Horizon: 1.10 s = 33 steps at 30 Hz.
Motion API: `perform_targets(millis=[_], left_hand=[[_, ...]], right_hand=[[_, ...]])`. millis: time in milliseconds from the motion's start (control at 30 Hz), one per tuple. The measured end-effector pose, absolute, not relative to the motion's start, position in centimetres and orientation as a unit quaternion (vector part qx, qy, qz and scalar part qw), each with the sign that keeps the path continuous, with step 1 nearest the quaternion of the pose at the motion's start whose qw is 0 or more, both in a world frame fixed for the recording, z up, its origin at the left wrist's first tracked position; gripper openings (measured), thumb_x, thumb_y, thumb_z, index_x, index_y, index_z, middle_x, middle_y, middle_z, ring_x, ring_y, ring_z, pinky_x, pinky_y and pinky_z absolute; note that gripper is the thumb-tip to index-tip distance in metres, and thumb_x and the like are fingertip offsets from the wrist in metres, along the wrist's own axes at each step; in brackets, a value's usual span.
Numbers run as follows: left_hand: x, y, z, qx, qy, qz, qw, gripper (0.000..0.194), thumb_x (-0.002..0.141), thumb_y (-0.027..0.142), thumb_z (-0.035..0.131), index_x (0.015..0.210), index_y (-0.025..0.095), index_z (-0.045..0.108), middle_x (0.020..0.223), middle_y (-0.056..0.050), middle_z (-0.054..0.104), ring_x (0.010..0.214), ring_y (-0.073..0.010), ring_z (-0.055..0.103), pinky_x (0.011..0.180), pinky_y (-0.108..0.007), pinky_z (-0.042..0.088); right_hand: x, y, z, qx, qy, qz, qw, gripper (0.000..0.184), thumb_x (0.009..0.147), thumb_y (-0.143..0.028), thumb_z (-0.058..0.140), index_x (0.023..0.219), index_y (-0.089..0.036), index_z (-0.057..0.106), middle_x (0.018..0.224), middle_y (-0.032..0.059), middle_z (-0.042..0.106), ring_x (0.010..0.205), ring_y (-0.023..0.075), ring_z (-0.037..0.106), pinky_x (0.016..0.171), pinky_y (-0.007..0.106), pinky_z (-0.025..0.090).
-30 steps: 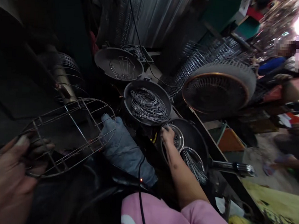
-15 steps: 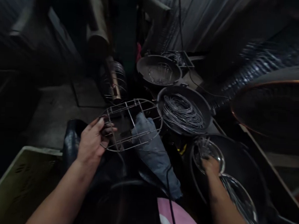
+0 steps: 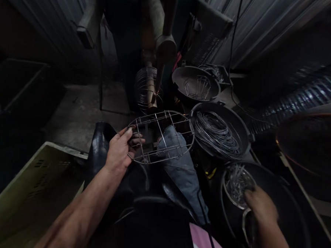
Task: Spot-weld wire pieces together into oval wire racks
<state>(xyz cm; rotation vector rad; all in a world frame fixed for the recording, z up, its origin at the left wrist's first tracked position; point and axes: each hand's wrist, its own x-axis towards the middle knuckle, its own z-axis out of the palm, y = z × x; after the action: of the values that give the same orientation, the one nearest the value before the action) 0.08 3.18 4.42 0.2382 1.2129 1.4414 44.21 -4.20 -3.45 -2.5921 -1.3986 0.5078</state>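
Observation:
My left hand point(image 3: 122, 147) grips the left end of an oval wire rack point(image 3: 160, 129) with crossing bars, held over my lap. Thumb and fingers close round its rim. My right hand point(image 3: 262, 208), smeared by motion, is at the right edge of a shiny metal bowl point(image 3: 224, 187). Short wire pieces point(image 3: 237, 181) fill that bowl. Whether the fingers hold a piece I cannot make out. A second shiny rim point(image 3: 243, 226) shows below, partly behind the right hand. Both sit in a large dark pan point(image 3: 284, 210).
Wire rings point(image 3: 215, 132) lie in a pan point(image 3: 194, 110) ahead right; a farther pan point(image 3: 179, 78) holds a wire frame point(image 3: 197, 89). A machine arm with a copper-coloured tip point(image 3: 152, 101) hangs beyond the rack. A yellowish crate point(image 3: 49, 166) stands left.
The view has swung left, so things appear farther right. My right hand has drawn back from inside the wire-piece bowl to its edge. My left hand still holds the rack.

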Motion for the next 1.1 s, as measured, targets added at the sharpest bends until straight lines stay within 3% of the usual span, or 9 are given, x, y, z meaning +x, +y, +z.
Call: perform_targets(millis=[67, 133, 233, 333, 733, 1100], left_hand=[[0.1, 3.1, 4.1, 0.107, 0.509, 0.620, 0.587, 0.018, 0.074, 0.017, 0.056, 0.092, 0.011, 0.058, 0.064, -0.005, 0.063, 0.052, -0.0155, 0.062, 0.045, -0.020, 0.046], [0.2, 3.0, 4.0, 0.108, 0.500, 0.621, 0.594, 0.019, 0.073, 0.017, 0.058, 0.092, 0.011, 0.058, 0.064, -0.006, 0.063, 0.053, -0.0157, 0.062, 0.047, -0.021, 0.046], [0.3, 2.7, 4.1, 0.107, 0.491, 0.622, 0.601, 0.020, 0.073, 0.016, 0.058, 0.092, 0.011, 0.057, 0.064, -0.006, 0.063, 0.051, -0.0148, 0.061, 0.048, -0.021, 0.047], [0.0, 2.5, 4.7, 0.111, 0.487, 0.624, 0.601, 0.020, 0.073, 0.016, 0.058, 0.093, 0.011, 0.057, 0.064, -0.006, 0.063, 0.051, -0.0144, 0.061, 0.048, -0.021, 0.047], [-0.4, 4.6, 5.1, 0.112, 0.492, 0.604, 0.617, 0.020, 0.074, 0.015, 0.057, 0.094, 0.011, 0.057, 0.062, -0.006, 0.063, 0.049, -0.0140, 0.061, 0.045, -0.018, 0.046], [-0.4, 5.1, 5.3, 0.133, 0.496, 0.603, 0.610, 0.021, 0.074, 0.017, 0.057, 0.094, 0.011, 0.057, 0.062, -0.005, 0.063, 0.049, -0.0141, 0.061, 0.044, -0.018, 0.046]], right_hand=[[40.0, -2.7, -0.9, -0.831, -0.458, 0.272, 0.161, 0.014, 0.060, -0.025, 0.053, 0.072, -0.017, 0.057, 0.072, 0.0061, 0.059, 0.064, 0.0181, 0.054, 0.056, 0.028, 0.040], [34.4, -0.7, 0.9, -0.715, -0.444, 0.494, 0.217, 0.027, 0.062, -0.030, 0.059, 0.086, -0.018, 0.058, 0.069, 0.0015, 0.057, 0.054, 0.0116, 0.049, 0.047, 0.023, 0.036], [26.0, 2.5, 1.8, -0.556, -0.391, 0.707, 0.196, 0.026, 0.057, -0.028, 0.065, 0.078, -0.014, 0.057, 0.058, 0.0000, 0.055, 0.043, 0.0072, 0.044, 0.037, 0.017, 0.023], [20.2, 4.9, 1.3, -0.452, -0.345, 0.796, 0.210, 0.027, 0.054, -0.023, 0.069, 0.073, -0.013, 0.054, 0.056, -0.0002, 0.055, 0.046, 0.0090, 0.050, 0.037, 0.016, 0.027], [15.1, 8.9, 1.5, -0.247, -0.259, 0.880, 0.311, 0.018, 0.070, -0.020, 0.060, 0.083, -0.017, 0.048, 0.059, -0.0041, 0.055, 0.037, 0.0030, 0.038, 0.039, 0.016, 0.033], [15.1, 8.9, 1.6, -0.194, -0.278, 0.883, 0.323, 0.013, 0.074, -0.018, 0.057, 0.084, -0.016, 0.049, 0.065, -0.0032, 0.054, 0.042, 0.0021, 0.040, 0.043, 0.016, 0.034]])
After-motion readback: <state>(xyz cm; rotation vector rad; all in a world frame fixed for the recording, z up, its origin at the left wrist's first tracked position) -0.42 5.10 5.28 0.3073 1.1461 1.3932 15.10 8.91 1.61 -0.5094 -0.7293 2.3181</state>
